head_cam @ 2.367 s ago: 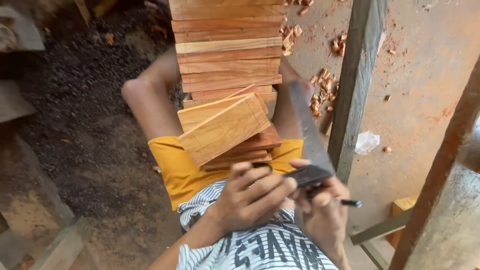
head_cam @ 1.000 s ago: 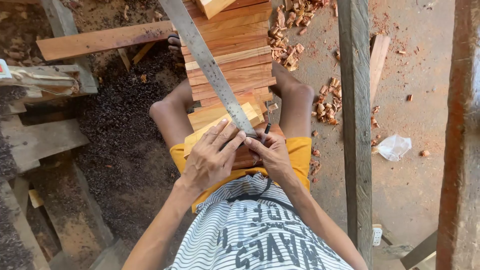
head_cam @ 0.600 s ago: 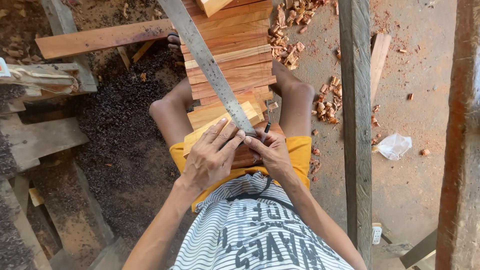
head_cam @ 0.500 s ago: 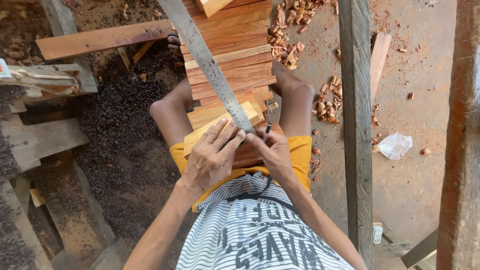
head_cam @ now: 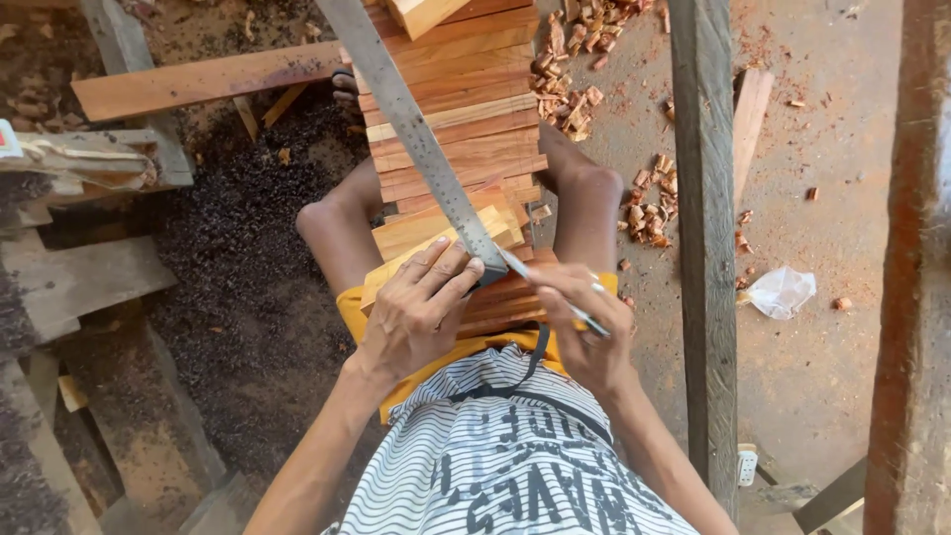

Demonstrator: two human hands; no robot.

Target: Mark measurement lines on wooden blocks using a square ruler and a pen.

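A person sits on the ground with a stack of reddish boards (head_cam: 456, 99) running away between the knees, and a few short pale boards (head_cam: 436, 233) lie on its near end across the lap. One long steel ruler (head_cam: 416, 139) lies on top, its long axis running from the upper left edge of the view down and right to the hands. The left hand (head_cam: 416, 312) lies flat, fingers spread, pinning the ruler's near end to the pale board; its grip is open, pressing rather than closing round anything. The right hand (head_cam: 584, 327) is closed on one pen (head_cam: 550, 292), whose tip points up and left and meets the ruler's end. To the right of the boards stands one upright grey post (head_cam: 708, 248), with wood chips (head_cam: 584, 59) scattered beside it and a crumpled plastic bag (head_cam: 783, 292) beyond. A loose plank (head_cam: 208, 79) lies crosswise at upper left over dark shavings (head_cam: 248, 267).
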